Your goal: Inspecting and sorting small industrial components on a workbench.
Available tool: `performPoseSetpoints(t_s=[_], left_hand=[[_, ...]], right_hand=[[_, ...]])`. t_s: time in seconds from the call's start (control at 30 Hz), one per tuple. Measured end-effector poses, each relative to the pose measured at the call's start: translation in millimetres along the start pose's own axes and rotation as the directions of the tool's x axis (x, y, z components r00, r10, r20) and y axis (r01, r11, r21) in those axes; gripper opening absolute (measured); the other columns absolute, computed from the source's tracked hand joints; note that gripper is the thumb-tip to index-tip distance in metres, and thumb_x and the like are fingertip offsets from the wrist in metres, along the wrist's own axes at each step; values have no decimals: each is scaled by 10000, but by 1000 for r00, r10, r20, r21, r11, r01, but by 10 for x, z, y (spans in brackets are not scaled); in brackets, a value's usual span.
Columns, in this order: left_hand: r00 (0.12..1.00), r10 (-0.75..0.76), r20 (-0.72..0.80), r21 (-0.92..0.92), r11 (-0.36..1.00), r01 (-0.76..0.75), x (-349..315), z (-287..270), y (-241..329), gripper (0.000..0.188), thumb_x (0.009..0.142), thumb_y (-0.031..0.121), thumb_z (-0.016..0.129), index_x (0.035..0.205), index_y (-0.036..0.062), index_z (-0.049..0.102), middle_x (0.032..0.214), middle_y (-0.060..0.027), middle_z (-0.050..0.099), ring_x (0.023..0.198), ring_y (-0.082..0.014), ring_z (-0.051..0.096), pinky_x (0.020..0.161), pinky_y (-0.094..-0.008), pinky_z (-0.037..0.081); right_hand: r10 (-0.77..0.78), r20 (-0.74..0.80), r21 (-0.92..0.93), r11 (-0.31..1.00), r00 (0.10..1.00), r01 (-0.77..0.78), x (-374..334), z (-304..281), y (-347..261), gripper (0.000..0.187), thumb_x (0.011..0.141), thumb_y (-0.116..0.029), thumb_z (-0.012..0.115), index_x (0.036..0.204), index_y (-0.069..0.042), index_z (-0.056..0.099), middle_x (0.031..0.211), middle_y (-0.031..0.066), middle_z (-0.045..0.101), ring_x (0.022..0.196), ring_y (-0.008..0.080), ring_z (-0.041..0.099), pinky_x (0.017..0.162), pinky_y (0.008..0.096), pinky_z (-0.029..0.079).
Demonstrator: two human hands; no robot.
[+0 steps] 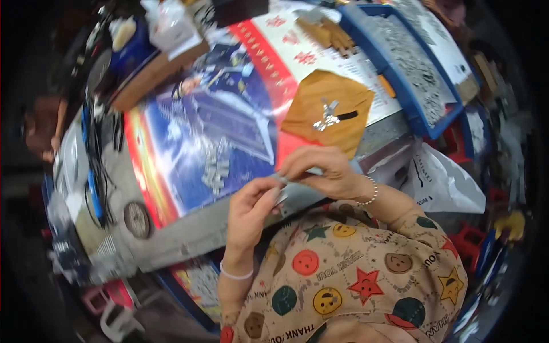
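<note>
My left hand (250, 207) and my right hand (323, 170) meet at the table's near edge, in front of my body. Between their fingertips is a small grey, shiny piece (280, 198), mostly hidden by the fingers. The left thumb and fingers are closed on it, and the right fingers pinch at its far end; what exactly they grip is too small to make out. Just beyond the right hand lies an orange-brown cloth or leather sheet (303, 91). Several small silvery pieces (326, 117) and a short black strip (347, 115) rest on it.
A glossy poster sheet (211, 131) covers much of the table. Far right stands a blue tray (436, 130) full of small silvery parts, with a brown glove (329, 34) nearby. At left are blue-handled tools (91, 188), a round dark disc (137, 220) and a cardboard box (154, 74).
</note>
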State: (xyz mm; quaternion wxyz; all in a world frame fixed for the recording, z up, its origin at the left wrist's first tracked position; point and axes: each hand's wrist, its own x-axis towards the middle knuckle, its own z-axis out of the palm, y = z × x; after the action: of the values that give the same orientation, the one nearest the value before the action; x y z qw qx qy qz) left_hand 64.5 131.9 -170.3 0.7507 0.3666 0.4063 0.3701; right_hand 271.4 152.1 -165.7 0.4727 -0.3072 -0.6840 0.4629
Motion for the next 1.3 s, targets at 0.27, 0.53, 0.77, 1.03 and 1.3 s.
performPoseSetpoints(t_s=[0.27,0.53,0.77,1.03,1.3], left_hand=[[998,-69,-1,-57,996,69,-17,266,-73,196,927,119,585,1065,-18,611,873,-2,623,724,-38,563,630,-167,448],[999,-47,16,-32,998,47,-102,273,-103,179,937,108,570,1057,-19,611,858,-5,622,726,-30,553,634,-161,443],[999,-25,-42,80,996,28,-130,265,-100,107,930,74,565,986,-11,599,821,15,598,705,-14,520,621,-161,422],[991,-33,-129,6,999,34,-75,174,-205,102,899,84,602,955,-1,608,802,-6,625,652,-40,560,577,-156,431],[988,-33,-150,33,999,38,-34,173,-293,83,910,52,581,966,-4,606,805,26,594,688,-16,517,605,-163,411]], right_hand=[[-53,37,-77,995,998,56,-164,-111,19,202,737,106,653,889,-23,620,984,96,605,858,213,612,708,291,500],[-134,80,-152,978,988,145,-229,-96,39,215,712,105,663,874,-24,604,962,102,576,798,207,586,654,292,478],[-90,173,-137,984,981,114,-209,-83,58,218,714,86,652,902,-9,595,942,100,587,784,209,593,675,302,478],[503,32,346,805,864,-482,-294,9,104,167,871,-55,620,1023,7,590,957,50,619,875,100,595,761,238,484],[639,152,430,644,754,-633,-294,59,168,93,885,-45,607,964,0,590,879,27,595,805,82,564,699,220,477]])
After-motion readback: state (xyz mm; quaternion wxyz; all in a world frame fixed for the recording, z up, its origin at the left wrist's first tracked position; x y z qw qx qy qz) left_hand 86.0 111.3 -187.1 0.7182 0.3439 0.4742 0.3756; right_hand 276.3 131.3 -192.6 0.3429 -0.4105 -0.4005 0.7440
